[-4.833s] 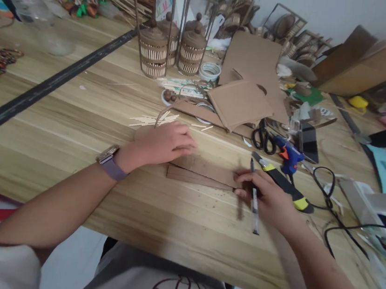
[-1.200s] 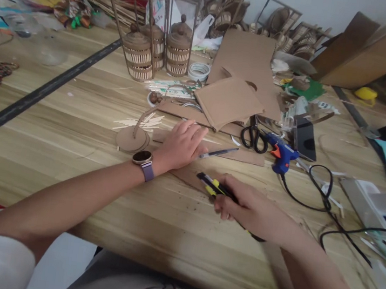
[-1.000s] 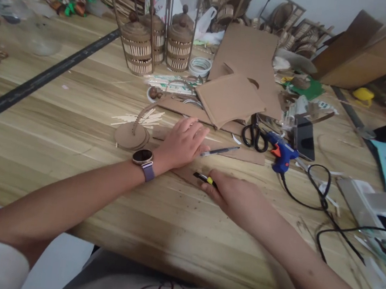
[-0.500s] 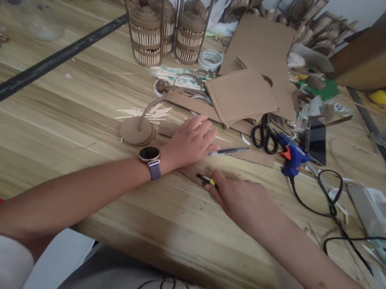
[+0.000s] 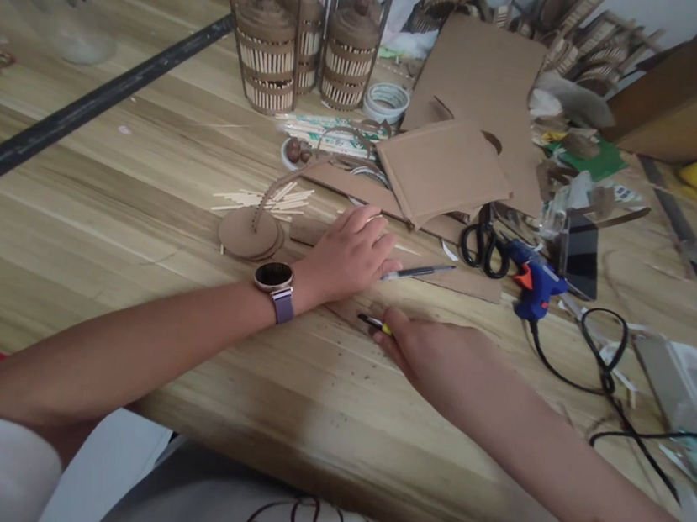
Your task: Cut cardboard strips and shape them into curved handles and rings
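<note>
In the head view, my right hand (image 5: 420,346) is closed around a utility knife (image 5: 372,322), its tip at a cardboard strip (image 5: 343,312). My left hand (image 5: 349,254) lies palm down over it, fingers loosely parted. I seem to be cutting; that calls for a steady stroke. My hands hide most of strip and knife; whether my thumb pins the pen (image 5: 424,272) I can't tell.
</note>
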Available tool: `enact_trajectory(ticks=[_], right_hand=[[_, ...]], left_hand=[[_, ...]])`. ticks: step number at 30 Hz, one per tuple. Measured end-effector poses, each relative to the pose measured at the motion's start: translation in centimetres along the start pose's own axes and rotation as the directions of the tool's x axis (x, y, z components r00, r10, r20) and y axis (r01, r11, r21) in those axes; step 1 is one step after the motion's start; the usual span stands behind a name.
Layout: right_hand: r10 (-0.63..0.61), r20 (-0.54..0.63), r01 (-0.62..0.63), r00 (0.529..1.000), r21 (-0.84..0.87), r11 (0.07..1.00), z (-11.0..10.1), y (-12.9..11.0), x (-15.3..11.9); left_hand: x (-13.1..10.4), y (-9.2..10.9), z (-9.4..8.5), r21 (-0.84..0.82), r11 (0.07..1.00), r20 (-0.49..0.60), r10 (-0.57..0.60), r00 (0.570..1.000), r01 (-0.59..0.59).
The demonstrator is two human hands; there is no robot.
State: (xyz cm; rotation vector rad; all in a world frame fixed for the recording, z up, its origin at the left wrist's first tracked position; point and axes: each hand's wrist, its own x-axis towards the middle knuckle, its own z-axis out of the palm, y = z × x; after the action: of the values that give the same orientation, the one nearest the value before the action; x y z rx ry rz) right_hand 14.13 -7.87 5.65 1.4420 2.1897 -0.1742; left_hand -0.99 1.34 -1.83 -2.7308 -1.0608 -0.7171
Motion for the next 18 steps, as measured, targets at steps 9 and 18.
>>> enact_trajectory(ticks=[9,18], right_hand=[[-0.016,0.076,0.023,0.997,-0.095,0.995,-1.7,-0.6,0.6],[-0.032,0.126,0.045,0.992,-0.108,0.993,-3.0,-1.1,0.8]], left_hand=[[-0.1,0.1,0.1,0.041,0.999,-0.015,0.006,1.0,-0.006],[-0.1,0.0,0.4,0.035,0.999,-0.014,0.009,1.0,-0.008]])
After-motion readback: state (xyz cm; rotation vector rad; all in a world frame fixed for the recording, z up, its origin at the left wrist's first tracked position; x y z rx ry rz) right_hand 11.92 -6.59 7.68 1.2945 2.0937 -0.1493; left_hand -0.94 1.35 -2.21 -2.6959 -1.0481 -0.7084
